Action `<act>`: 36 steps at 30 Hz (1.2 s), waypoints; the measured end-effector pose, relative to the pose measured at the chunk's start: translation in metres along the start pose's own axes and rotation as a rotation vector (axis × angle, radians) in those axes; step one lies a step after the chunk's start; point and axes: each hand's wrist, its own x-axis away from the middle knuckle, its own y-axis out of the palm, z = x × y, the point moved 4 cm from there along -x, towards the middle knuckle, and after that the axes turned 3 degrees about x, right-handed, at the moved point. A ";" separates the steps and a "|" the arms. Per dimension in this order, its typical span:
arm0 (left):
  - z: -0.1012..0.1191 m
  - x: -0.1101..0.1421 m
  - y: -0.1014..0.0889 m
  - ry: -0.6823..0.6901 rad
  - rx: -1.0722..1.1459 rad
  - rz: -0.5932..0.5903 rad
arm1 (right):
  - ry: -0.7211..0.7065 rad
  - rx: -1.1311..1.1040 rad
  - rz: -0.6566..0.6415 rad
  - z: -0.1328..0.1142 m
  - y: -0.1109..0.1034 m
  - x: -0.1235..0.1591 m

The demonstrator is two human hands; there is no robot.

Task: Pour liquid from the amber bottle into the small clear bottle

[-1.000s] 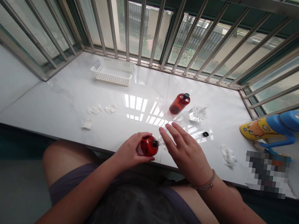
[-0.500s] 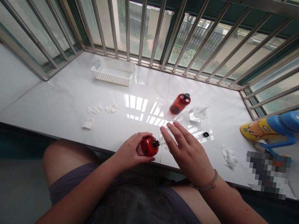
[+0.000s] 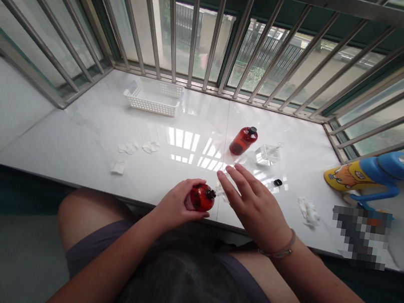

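In the head view, the left hand (image 3: 173, 204) has its grip wrapped round the red bottle (image 3: 200, 200) at the worktop's (image 3: 83, 154) near edge, the bottle's long axis leading its black neck (image 3: 211, 194) rightward to a clear piece (image 3: 220, 190) beside the right hand (image 3: 257, 206), whose grip I cannot tell.

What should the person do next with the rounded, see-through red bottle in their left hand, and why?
Perhaps the left hand could tip the red bottle slightly: its dark neck points toward a small, clear, glassy piece near the right hand.
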 end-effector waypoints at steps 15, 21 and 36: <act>-0.001 0.000 0.000 0.000 0.007 -0.006 | 0.137 -0.239 -0.041 -0.004 0.014 0.010; 0.000 0.000 0.000 -0.006 0.011 -0.003 | 0.148 -0.381 0.040 -0.003 0.012 0.012; 0.002 0.000 -0.001 -0.003 0.009 -0.004 | 0.073 -0.263 0.005 0.003 0.005 0.014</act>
